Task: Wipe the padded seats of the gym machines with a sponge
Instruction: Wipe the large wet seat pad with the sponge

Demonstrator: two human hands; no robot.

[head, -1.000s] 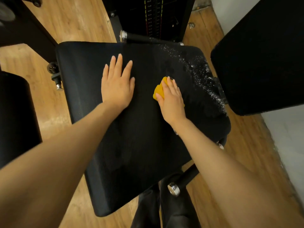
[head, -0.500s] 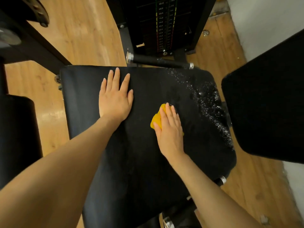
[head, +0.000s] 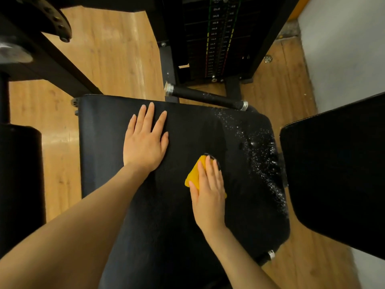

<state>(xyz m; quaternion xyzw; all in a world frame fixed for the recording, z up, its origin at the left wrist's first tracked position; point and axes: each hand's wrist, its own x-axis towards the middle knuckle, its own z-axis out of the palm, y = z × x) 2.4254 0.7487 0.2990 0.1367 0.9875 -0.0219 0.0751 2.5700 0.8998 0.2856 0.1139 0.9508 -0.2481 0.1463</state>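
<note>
A black padded seat (head: 104,159) fills the middle of the head view. My left hand (head: 145,144) lies flat on its upper left part, fingers spread, holding nothing. My right hand (head: 208,190) presses a yellow sponge (head: 194,175) onto the seat's centre right; only the sponge's left edge shows from under the fingers. White foam droplets (head: 262,159) speckle the seat's right side, from the top edge down along the right rim.
A black handle bar with chrome ends (head: 205,97) lies just beyond the seat. The weight stack (head: 216,38) stands behind it. Another black pad (head: 337,167) is on the right, a black roller pad (head: 20,180) on the left, with a wooden floor (head: 116,55) around.
My right hand has slid the sponge down the seat toward me. The view has tilted up, so the seat sits lower in frame. My left hand stays flat on the seat.
</note>
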